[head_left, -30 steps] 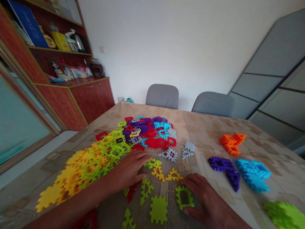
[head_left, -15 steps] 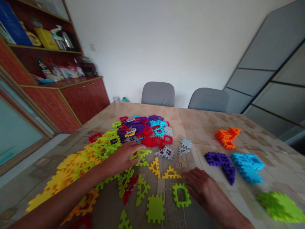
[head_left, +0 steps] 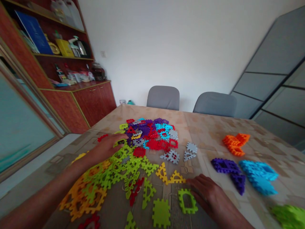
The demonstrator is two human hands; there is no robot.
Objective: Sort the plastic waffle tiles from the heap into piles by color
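- Lime-green and yellow plastic waffle tiles (head_left: 116, 175) lie overlapped in a patch on the near left of the table; layering prevents a count.
- Left hand (head_left: 108, 147): fingers curved downward at the far edge of that patch, beside the main heap of mixed tiles (head_left: 150, 134). The fingers cover the tiles beneath them; a grip cannot be confirmed.
- Right hand (head_left: 207, 194): open, palm down, fingers spread, just beside a lime frame tile (head_left: 187, 201).
- Near centre: two yellow triangle tiles (head_left: 169, 175), one lime square tile (head_left: 161, 213), and one lime triangle tile (head_left: 147, 192).
- Bottom edge: one lime tile (head_left: 130, 221) and one red tile (head_left: 89, 221), both cut off.
- Right of the heap: three grey tiles (head_left: 182, 152), separate.
- Far right: one orange stack (head_left: 234, 144), purple tiles (head_left: 225, 166), and one blue stack (head_left: 258, 176). Stack counts are unreadable through blur.
- Near right corner: one green stack (head_left: 289, 217), blurred and cut off by the frame.
- Beyond the patterned tablecloth (head_left: 202, 133): two grey chairs (head_left: 163, 97), and a red-brown cabinet (head_left: 95, 108) on the left.
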